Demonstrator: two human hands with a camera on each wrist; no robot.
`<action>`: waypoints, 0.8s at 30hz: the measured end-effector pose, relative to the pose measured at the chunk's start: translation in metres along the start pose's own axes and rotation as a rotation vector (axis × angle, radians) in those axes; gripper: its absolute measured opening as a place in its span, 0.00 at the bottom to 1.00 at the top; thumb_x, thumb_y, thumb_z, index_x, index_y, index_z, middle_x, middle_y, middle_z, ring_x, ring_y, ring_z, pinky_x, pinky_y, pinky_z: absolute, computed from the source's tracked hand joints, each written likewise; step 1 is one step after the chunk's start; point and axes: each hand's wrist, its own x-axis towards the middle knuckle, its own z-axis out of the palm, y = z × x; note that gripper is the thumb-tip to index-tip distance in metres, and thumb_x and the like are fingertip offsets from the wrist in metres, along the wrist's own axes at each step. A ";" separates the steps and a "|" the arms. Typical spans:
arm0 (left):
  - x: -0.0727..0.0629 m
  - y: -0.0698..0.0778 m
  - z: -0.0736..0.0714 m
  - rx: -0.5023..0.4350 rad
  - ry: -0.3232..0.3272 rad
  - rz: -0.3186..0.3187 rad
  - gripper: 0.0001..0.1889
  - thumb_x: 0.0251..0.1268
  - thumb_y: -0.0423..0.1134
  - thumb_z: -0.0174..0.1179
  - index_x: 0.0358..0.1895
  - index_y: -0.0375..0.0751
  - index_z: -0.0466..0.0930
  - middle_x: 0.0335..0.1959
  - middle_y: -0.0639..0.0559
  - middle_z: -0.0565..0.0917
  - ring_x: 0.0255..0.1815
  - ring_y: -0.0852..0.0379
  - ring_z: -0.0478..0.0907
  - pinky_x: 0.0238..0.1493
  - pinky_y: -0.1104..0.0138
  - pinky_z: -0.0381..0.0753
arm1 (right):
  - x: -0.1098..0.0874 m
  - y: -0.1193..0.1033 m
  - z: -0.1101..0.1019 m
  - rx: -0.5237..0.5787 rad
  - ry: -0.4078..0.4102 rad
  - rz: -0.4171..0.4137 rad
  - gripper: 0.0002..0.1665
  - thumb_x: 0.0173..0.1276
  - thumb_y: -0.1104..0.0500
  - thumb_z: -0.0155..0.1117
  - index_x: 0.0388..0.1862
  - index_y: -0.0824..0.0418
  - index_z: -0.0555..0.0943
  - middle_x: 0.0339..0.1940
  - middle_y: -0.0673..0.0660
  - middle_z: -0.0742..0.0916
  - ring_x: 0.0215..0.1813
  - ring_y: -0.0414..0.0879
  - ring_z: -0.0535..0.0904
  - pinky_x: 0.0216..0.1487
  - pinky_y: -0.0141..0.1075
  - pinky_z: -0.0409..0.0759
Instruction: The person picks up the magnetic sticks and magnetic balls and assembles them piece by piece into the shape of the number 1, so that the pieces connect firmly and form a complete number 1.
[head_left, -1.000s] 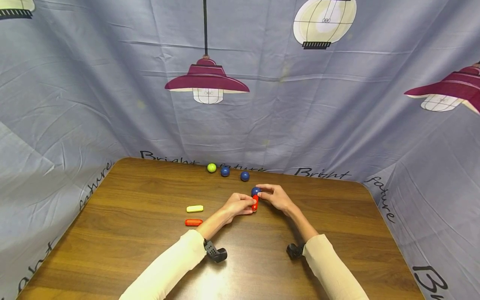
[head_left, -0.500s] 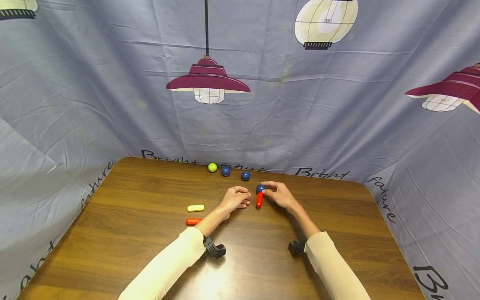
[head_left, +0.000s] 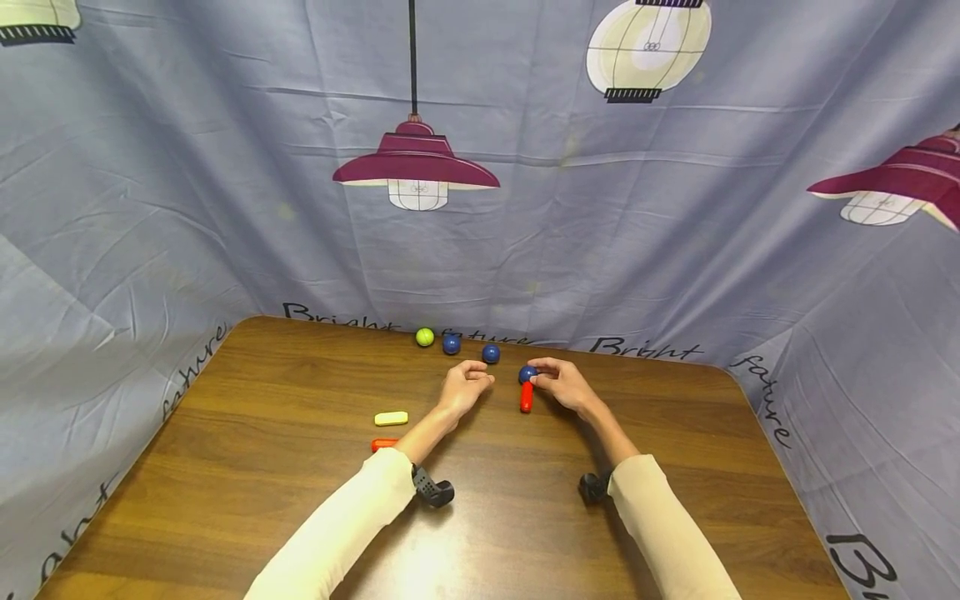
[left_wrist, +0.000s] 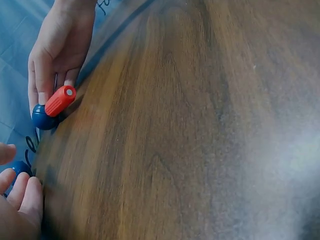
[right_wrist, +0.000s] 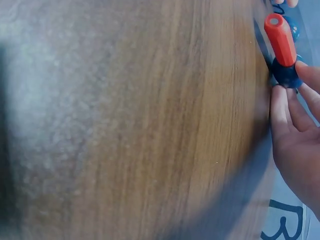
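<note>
My right hand (head_left: 564, 388) pinches a dark blue ball (head_left: 527, 374) between thumb and fingers. A short red ridged handle (head_left: 527, 398) is joined to that ball and points toward me; the right wrist view shows a small hole in the end of the handle (right_wrist: 281, 42). My left hand (head_left: 462, 390) holds nothing, its fingers apart and loosely bent just in front of a second blue ball (head_left: 491, 354). In the left wrist view, the left fingers partly cover this blue ball (left_wrist: 21, 168).
Along the back edge of the wooden table (head_left: 300, 500) sit a yellow-green ball (head_left: 424, 337) and another blue ball (head_left: 451, 344). A yellow handle (head_left: 392, 418) lies left of my left forearm, and a red-orange handle (head_left: 384, 445) is partly hidden by it. Printed curtain (head_left: 525, 250) surrounds the table.
My left hand has let go of the red handle and moved back and left toward the second blue ball. My right hand has shifted slightly right with the ball and handle.
</note>
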 end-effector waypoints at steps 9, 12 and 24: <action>0.009 -0.002 0.007 0.056 0.129 0.114 0.18 0.63 0.32 0.67 0.56 0.32 0.79 0.52 0.39 0.83 0.53 0.43 0.82 0.53 0.56 0.81 | 0.012 0.024 0.000 0.043 0.001 0.060 0.24 0.72 0.65 0.62 0.64 0.72 0.75 0.57 0.68 0.83 0.55 0.51 0.79 0.49 0.30 0.74; 0.015 -0.004 0.010 0.088 0.190 0.143 0.19 0.62 0.32 0.69 0.56 0.34 0.79 0.52 0.40 0.82 0.52 0.42 0.82 0.54 0.55 0.81 | 0.013 0.025 0.000 0.065 -0.008 0.067 0.24 0.72 0.65 0.62 0.65 0.72 0.75 0.57 0.68 0.83 0.54 0.48 0.79 0.49 0.29 0.75; 0.033 -0.004 0.019 0.195 0.210 0.240 0.22 0.59 0.30 0.69 0.58 0.33 0.78 0.52 0.40 0.80 0.52 0.43 0.78 0.54 0.57 0.79 | 0.013 0.024 -0.004 0.068 -0.018 0.092 0.24 0.73 0.65 0.60 0.65 0.71 0.75 0.60 0.67 0.82 0.58 0.51 0.78 0.54 0.33 0.77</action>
